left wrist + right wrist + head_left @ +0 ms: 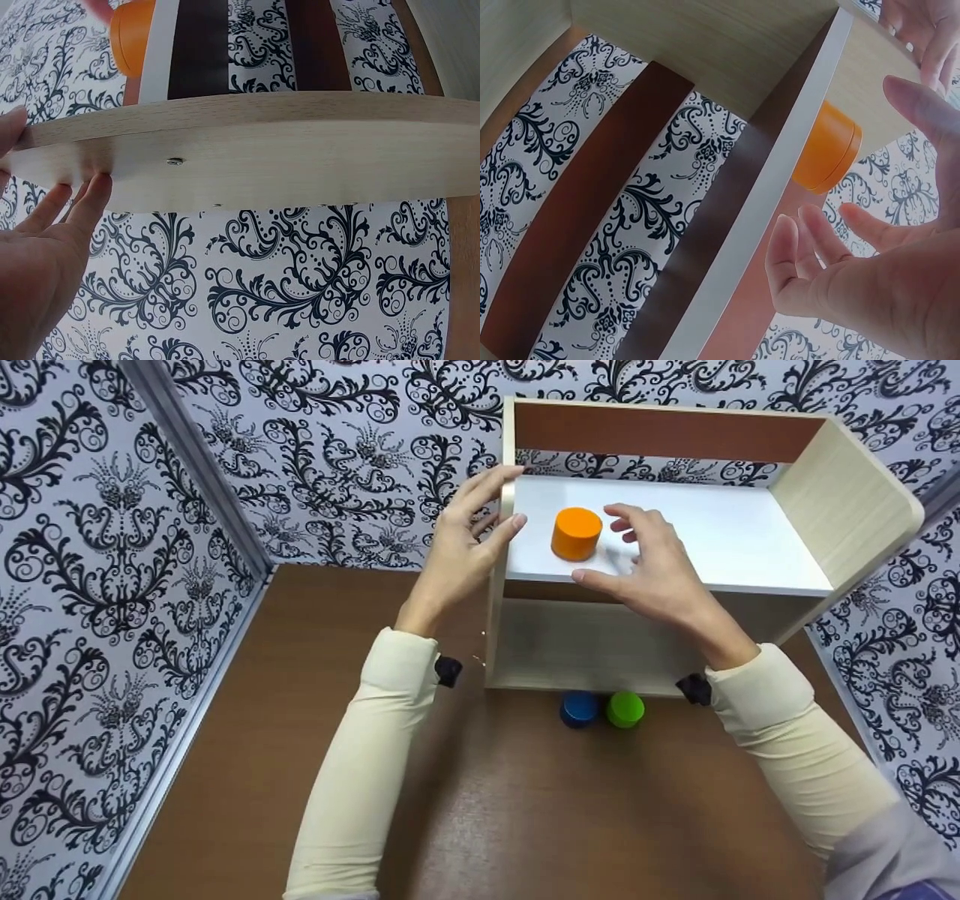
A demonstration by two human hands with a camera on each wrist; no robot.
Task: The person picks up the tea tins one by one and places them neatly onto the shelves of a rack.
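Note:
On the white upper board of a wooden shelf unit (675, 532) stands an orange cylinder (576, 534). A seam runs round the cylinder (830, 146) in the right wrist view. My right hand (660, 562) is just right of it, thumb and fingers spread apart, with a gap between hand and cylinder. With my left hand (472, 536) I hold the unit's left side panel (300, 154) near its front edge. The left wrist view shows the fingertips (97, 187) against the panel's outer face and the thumb on the opposite side.
A blue cylinder (579, 709) and a green cylinder (625, 709) stand side by side on the brown tabletop (480, 810), before the lower compartment. The unit's right side panel (847, 510) rises beyond my right hand. Patterned walls (337, 457) enclose the table.

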